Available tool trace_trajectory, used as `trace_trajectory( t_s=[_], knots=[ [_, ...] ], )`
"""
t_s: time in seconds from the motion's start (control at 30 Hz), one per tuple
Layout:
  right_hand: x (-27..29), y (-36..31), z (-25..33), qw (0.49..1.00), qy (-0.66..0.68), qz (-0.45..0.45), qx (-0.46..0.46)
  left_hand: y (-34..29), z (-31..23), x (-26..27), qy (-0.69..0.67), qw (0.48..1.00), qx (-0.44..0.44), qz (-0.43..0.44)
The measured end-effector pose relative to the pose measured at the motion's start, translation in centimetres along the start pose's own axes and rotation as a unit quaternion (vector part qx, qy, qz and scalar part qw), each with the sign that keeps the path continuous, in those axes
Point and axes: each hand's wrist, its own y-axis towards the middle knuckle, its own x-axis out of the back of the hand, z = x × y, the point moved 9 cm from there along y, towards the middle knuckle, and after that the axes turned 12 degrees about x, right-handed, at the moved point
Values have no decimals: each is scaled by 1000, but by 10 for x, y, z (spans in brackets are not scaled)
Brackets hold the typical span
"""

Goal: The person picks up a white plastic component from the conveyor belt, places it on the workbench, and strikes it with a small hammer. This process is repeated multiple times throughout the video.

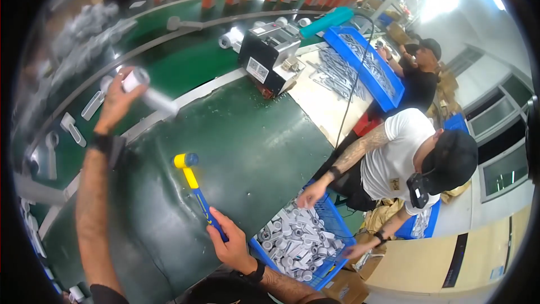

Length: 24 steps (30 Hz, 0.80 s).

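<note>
My left hand (116, 103) is raised at the far left, over the edge between the worktable and the green conveyor. Its fingers grip a white plastic part (160, 103) with a round, cup-like head and a flat arm, the arm smeared by motion. Low in the middle, my right hand (232, 243) is closed round the grip of a mallet (192, 179) with a yellow head and a blue-and-yellow handle. The mallet's head points away from me, over the green tabletop (253, 146). Similar white parts (72, 128) lie on the conveyor near my left hand.
A black-and-metal machine (270, 59) stands at the table's far edge. Beside it are a blue tray (365, 65) and loose metal pieces (334, 73). To my right, a co-worker in white (402, 152) reaches over a blue crate (332, 214) of white parts. Another person (419, 84) works beyond.
</note>
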Motion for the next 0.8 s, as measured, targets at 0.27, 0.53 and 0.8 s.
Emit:
trace_trajectory(
  t_s=[0.27, 0.53, 0.8],
  knots=[
    [-14, 0, 8, 998, 18, 10, 64, -197, -3, 12, 240, 873, -35, 422],
    [-14, -5, 14, 997, -13, 11, 80, -271, 11, 39, 116, 972, -31, 201],
    [-31, 1, 11, 993, -30, 53, 101, -375, 53, 85, 169, 985, 39, -3]
  ],
)
